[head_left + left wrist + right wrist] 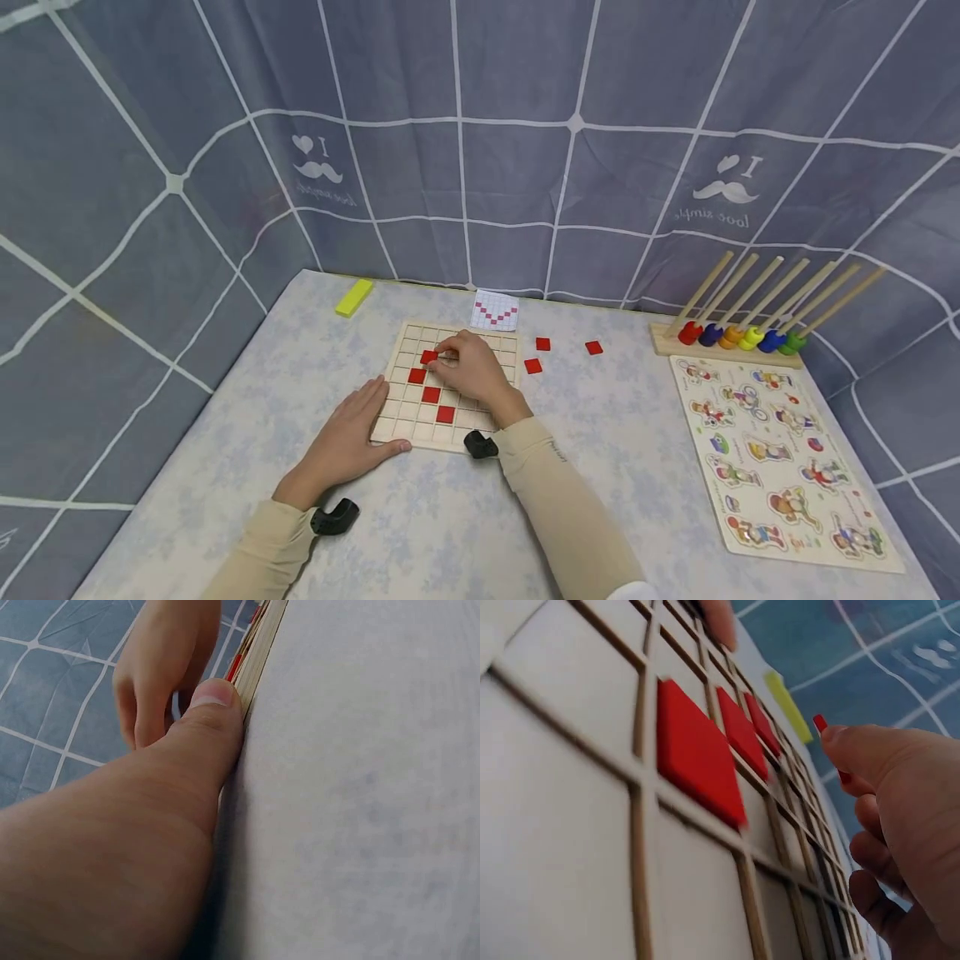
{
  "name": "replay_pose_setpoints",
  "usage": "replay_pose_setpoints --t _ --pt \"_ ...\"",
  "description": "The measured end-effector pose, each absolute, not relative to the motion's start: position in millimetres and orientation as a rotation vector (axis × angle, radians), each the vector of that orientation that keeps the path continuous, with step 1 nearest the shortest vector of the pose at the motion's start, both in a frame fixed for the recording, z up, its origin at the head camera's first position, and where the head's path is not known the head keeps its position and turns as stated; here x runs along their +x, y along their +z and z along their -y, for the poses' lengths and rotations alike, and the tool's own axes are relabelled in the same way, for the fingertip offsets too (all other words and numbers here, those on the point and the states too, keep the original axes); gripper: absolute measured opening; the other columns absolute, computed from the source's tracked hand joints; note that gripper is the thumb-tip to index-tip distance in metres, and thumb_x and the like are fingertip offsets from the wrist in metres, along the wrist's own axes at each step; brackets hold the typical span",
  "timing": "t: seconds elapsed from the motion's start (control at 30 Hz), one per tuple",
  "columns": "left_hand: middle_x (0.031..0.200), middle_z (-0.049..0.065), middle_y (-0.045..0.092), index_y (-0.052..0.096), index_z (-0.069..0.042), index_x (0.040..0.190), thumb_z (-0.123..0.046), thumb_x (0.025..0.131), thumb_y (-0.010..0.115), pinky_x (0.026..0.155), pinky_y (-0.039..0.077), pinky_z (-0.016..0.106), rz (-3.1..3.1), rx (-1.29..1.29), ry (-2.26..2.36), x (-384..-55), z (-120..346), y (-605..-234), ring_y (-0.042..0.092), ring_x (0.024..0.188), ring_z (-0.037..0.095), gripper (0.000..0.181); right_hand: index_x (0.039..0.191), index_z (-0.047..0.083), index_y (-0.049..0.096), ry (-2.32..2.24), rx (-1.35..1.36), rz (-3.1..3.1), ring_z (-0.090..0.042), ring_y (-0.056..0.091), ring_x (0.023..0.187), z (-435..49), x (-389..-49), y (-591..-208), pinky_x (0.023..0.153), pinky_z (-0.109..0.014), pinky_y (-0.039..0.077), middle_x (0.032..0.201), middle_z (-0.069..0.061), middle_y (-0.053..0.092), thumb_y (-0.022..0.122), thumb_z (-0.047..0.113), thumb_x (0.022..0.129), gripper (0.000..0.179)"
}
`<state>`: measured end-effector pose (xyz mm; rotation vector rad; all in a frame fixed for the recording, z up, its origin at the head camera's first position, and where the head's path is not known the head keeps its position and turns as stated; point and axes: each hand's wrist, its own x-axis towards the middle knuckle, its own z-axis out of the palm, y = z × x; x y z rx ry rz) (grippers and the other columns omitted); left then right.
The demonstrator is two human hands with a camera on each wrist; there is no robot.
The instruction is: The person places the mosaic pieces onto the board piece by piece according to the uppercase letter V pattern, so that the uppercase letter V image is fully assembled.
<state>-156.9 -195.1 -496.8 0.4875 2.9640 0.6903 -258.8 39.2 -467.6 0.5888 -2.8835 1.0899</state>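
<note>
A wooden grid board (pixel 408 410) lies on the table with three red square tiles in its cells, one of them the tile (pixel 446 414) nearest the front edge. My right hand (pixel 471 367) is over the board and pinches another red tile (pixel 820 724) between thumb and index finger. In the right wrist view that tile is raised off the board, and the other fingers curl loosely. My left hand (pixel 348 437) rests at the board's left front corner, fingers along its left side. The left thumb (pixel 214 701) lies against the front edge.
Behind the board is a pattern card (pixel 495 311) with a V of pink squares. Loose red tiles (pixel 543 343) lie to the right. A yellow block (pixel 354 297) sits back left. On the right are a peg stand with coloured beads (pixel 731 337) and a picture puzzle board (pixel 765 475).
</note>
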Motion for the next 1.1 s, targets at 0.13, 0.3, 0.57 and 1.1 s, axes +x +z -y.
replay_pose_setpoints --t 0.13,0.3,0.57,1.1 --pt "0.169 0.020 0.021 0.023 0.003 0.161 -0.066 0.086 0.070 0.127 0.020 0.056 -2.966 0.499 0.691 -158 195 -496 0.022 0.157 0.039 0.112 0.118 0.014 0.076 1.024 0.616 2.912 -0.013 0.061 0.092 -18 -264 -470 0.086 -0.028 0.054 0.105 0.000 0.068 0.071 0.037 0.096 0.033" --pt "0.169 0.020 0.022 0.023 0.003 0.161 -0.067 0.086 0.070 0.127 0.021 0.056 -2.980 0.489 0.690 -156 199 -495 0.023 0.156 0.040 0.112 0.118 0.015 0.075 0.960 0.623 2.956 -0.009 0.059 0.089 1 -268 -472 0.083 -0.022 0.052 0.102 0.004 0.066 0.070 0.039 0.097 0.032" --pt "0.169 0.020 0.023 0.024 0.002 0.161 -0.065 0.086 0.070 0.126 0.022 0.056 -2.975 0.506 0.718 -155 197 -498 0.024 0.156 0.040 0.111 0.119 0.018 0.075 0.812 0.538 3.022 -0.009 0.058 0.087 11 -269 -474 0.077 -0.022 0.051 0.102 0.005 0.064 0.069 0.038 0.097 0.029" --pt "0.168 0.020 0.025 0.027 0.003 0.160 -0.064 0.086 0.072 0.126 0.023 0.057 -2.980 0.504 0.721 -154 194 -495 0.026 0.156 0.039 0.109 0.118 0.020 0.079 0.830 0.354 3.095 -0.014 0.069 0.097 26 -267 -463 0.078 -0.025 0.058 0.114 0.002 0.074 0.073 0.033 0.095 0.027"
